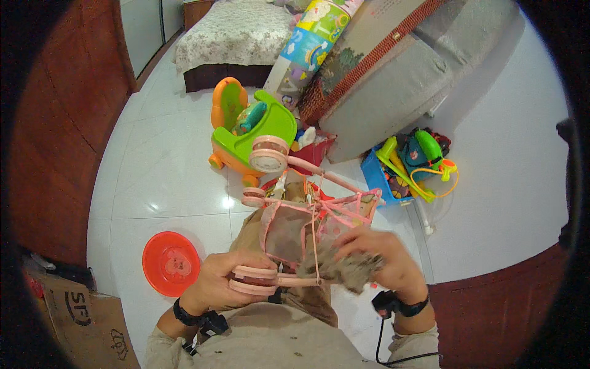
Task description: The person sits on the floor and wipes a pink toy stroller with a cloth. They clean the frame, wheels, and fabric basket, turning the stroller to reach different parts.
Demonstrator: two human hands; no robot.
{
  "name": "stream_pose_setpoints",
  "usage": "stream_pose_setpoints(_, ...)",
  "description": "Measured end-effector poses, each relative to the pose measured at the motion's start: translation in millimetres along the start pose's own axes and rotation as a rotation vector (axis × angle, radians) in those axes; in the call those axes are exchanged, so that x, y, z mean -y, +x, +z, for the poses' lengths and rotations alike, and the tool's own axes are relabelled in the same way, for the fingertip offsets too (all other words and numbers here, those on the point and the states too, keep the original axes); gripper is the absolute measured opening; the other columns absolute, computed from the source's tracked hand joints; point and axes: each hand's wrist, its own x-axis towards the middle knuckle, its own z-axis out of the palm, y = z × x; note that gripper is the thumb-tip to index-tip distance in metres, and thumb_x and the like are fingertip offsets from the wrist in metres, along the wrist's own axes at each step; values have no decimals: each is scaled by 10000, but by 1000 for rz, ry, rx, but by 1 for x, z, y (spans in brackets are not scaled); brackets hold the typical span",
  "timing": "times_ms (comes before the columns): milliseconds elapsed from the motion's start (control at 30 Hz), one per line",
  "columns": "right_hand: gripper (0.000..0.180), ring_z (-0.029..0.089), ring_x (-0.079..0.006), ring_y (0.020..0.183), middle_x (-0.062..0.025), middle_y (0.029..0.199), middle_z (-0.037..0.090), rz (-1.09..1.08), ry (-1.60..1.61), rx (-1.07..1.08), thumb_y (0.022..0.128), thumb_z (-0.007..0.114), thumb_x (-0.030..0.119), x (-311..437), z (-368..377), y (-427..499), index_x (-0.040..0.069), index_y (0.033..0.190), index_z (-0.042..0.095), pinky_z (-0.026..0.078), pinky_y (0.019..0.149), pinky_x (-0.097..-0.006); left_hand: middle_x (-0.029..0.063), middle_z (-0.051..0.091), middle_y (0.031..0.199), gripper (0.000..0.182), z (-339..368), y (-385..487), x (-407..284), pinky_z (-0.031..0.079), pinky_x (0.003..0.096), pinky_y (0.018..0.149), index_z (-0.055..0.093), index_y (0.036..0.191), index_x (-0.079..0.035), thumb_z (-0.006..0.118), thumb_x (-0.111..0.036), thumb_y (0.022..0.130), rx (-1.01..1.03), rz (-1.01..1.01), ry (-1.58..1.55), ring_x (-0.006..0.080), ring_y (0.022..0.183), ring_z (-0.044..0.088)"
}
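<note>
A pink toy stroller (345, 183) with a folding frame and mesh fabric lies tipped across my lap, its wheels towards the left. My left hand (221, 281) grips the near pair of pink wheels (253, 280). In my right hand (387, 260) is a crumpled grey-brown cloth (343, 267), held against the near tube of the frame. The cloth and right fingers are slightly blurred. Two more wheel sets, a large one (268, 153) and a smaller one (253, 197), point away from me.
A red plastic basin (171, 264) stands on the tiled floor at left, near a cardboard box (87, 318). Ahead are a green and orange ride-on toy (258, 133), a blue toy bin (380, 177), a rolled play mat (306, 46) and a leaning mattress (392, 87).
</note>
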Motion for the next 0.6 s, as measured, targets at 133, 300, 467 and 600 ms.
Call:
stream_pose_setpoints(133, 391, 652, -304, 1046, -124, 1109, 679, -99, -139, -500, 625, 799, 44, 2, -32, 35, 28, 999, 686, 499, 932, -373, 57, 727, 1068, 506, -1, 0, 0, 554, 284, 874, 684, 1131, -50, 889, -81, 670, -7, 38, 13, 143, 946, 701)
stream_pose_setpoints(300, 396, 647, -293, 1048, -140, 1097, 678, -149, -257, -262, 618, 677, -11, -27, -8, 98, 14, 1013, 674, 489, 948, -351, 61, 727, 1100, 503, -4, 0, -5, 554, 293, 881, 678, 1147, -62, 877, -69, 685, -6, -39, 61, 147, 976, 698)
stream_pose_setpoints(467, 397, 653, -232, 1048, -93, 1033, 715, -107, 14, 166, 672, 606, -19, -30, -24, 75, 17, 1057, 696, 502, 929, -333, 74, 725, 1109, 522, -6, 2, -4, 555, 310, 904, 660, 1142, -44, 871, -18, 665, -42, -61, -11, 158, 1004, 689)
stream_pose_setpoints(600, 342, 652, -172, 1014, -50, 1061, 708, 126, 302, -335, 769, 583, -18, -23, -61, 54, 20, 1094, 683, 506, 913, -296, 79, 723, 1104, 507, -6, 3, 1, 555, 309, 894, 665, 1133, -38, 863, -4, 668, -41, -64, -87, 157, 1002, 689)
